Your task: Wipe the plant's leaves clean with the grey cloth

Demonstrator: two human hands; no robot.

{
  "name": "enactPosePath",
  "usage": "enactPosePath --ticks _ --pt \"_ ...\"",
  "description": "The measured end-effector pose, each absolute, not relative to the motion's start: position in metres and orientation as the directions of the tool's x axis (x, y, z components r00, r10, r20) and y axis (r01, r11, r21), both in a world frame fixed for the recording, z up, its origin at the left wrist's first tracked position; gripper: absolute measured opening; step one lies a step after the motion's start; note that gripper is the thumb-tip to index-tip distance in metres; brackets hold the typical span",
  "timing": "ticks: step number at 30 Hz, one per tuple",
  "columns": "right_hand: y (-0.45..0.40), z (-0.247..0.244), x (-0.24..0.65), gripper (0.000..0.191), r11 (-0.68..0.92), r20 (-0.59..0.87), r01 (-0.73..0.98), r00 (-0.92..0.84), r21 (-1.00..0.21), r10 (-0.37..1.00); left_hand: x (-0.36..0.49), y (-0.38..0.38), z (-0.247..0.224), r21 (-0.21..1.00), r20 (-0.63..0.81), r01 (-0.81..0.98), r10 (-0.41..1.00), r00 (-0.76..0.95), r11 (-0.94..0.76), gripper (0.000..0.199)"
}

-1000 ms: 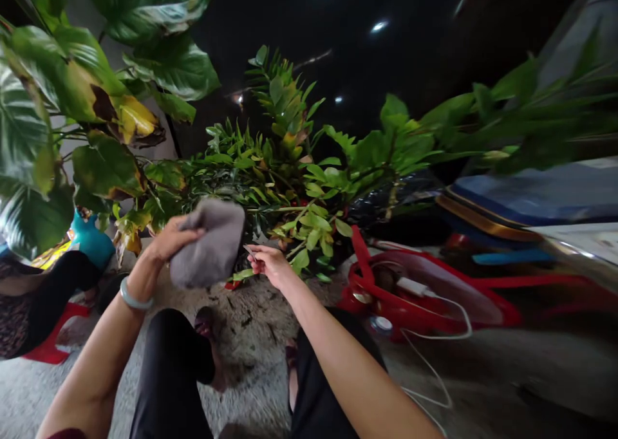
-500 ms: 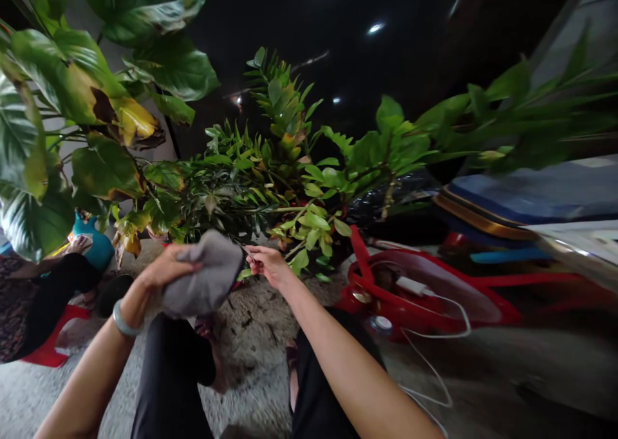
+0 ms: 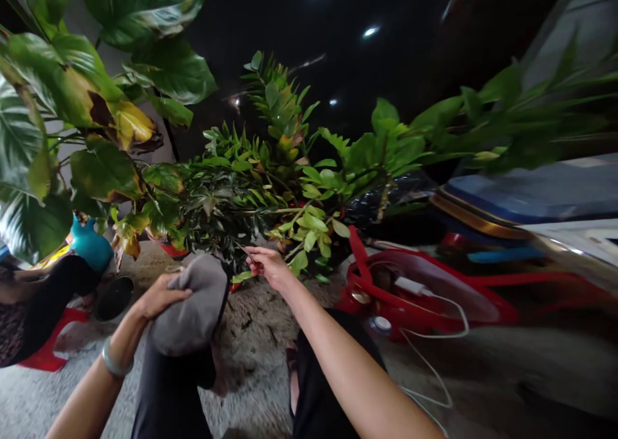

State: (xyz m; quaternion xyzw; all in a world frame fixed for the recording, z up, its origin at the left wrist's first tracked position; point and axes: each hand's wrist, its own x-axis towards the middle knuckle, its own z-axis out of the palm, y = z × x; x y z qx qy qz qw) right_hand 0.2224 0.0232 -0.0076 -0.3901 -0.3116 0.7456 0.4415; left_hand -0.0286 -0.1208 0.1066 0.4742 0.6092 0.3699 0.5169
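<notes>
The small blade [image 3: 246, 253] pinched in your right hand [image 3: 268, 266] sits right at the plant [image 3: 232, 201], so a slip could nick your fingers, while your left hand [image 3: 158, 297] clutches the grey cloth [image 3: 190, 307] just below it.

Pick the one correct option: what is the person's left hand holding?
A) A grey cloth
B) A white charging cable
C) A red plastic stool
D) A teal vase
A. The left hand has its fingers curved over the top of a grey cloth.
</notes>
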Motion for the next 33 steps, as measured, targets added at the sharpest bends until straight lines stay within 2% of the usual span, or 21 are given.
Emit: enactPosePath --ticks 2,5,6,8,11,13,15,17,18,20,22,24,25,28,31,33 --pt "0.024 -0.008 0.22 0.027 -0.413 -0.303 -0.421 -0.303 -0.808 0.903 -0.032 -0.11 0.135 0.983 -0.143 0.092 0.978 -0.15 0.158 0.036" --pt "0.024 -0.007 0.214 0.026 -0.421 -0.314 -0.434 -0.298 -0.796 0.902 -0.035 -0.075 0.162 0.992 0.08 -0.057 0.904 -0.421 -0.114 0.049" --pt "0.023 -0.006 0.213 0.025 -0.419 -0.309 -0.441 -0.301 -0.793 0.902 -0.034 -0.064 0.161 0.985 0.097 -0.08 0.88 -0.466 -0.151 0.05" --pt "0.023 -0.004 0.21 0.024 -0.407 -0.288 -0.456 -0.309 -0.791 0.906 -0.029 -0.052 0.145 0.991 0.046 -0.086 0.879 -0.475 -0.099 0.048" --pt "0.022 -0.004 0.211 0.025 -0.388 -0.259 -0.469 -0.316 -0.793 0.912 -0.021 -0.066 0.101 0.992 -0.115 0.011 0.932 -0.345 0.126 0.045" --pt "0.023 -0.005 0.214 0.026 -0.385 -0.259 -0.464 -0.313 -0.798 0.914 -0.019 -0.089 0.08 0.956 -0.252 0.116 0.958 -0.138 0.269 0.04" --pt "0.023 -0.006 0.217 0.028 -0.385 -0.266 -0.453 -0.306 -0.804 0.914 -0.022 -0.11 0.078 0.918 -0.342 0.237 0.937 0.064 0.319 0.032" --pt "0.023 -0.006 0.219 0.028 -0.382 -0.266 -0.454 -0.299 -0.805 0.917 -0.028 -0.118 0.097 0.916 -0.328 0.282 0.937 0.118 0.285 0.026" --pt "0.023 -0.006 0.219 0.028 -0.379 -0.263 -0.461 -0.297 -0.802 0.918 -0.031 -0.116 0.111 0.935 -0.278 0.251 0.958 0.073 0.252 0.027" --pt "0.023 -0.004 0.218 0.027 -0.379 -0.262 -0.478 -0.295 -0.793 0.919 -0.035 -0.101 0.141 0.986 -0.126 0.094 0.983 -0.13 0.139 0.035" --pt "0.022 -0.002 0.216 0.027 -0.383 -0.267 -0.491 -0.291 -0.782 0.919 -0.036 -0.076 0.161 0.997 0.013 -0.064 0.937 -0.349 -0.037 0.048" --pt "0.021 0.0 0.214 0.026 -0.387 -0.269 -0.501 -0.292 -0.774 0.918 -0.034 -0.053 0.164 0.981 0.077 -0.123 0.883 -0.463 -0.149 0.054" --pt "0.021 0.001 0.213 0.026 -0.387 -0.266 -0.505 -0.295 -0.772 0.917 -0.031 -0.046 0.157 0.982 0.071 -0.12 0.879 -0.472 -0.143 0.054" --pt "0.02 0.0 0.213 0.026 -0.385 -0.261 -0.506 -0.3 -0.772 0.918 -0.022 -0.053 0.117 0.998 -0.065 -0.033 0.924 -0.376 0.056 0.05" --pt "0.021 -0.003 0.216 0.028 -0.378 -0.263 -0.494 -0.287 -0.783 0.921 -0.017 -0.093 0.079 0.955 -0.278 0.07 0.953 -0.117 0.287 0.043" --pt "0.021 -0.005 0.218 0.029 -0.374 -0.257 -0.487 -0.291 -0.79 0.922 -0.02 -0.115 0.073 0.924 -0.366 0.138 0.929 0.047 0.357 0.035"
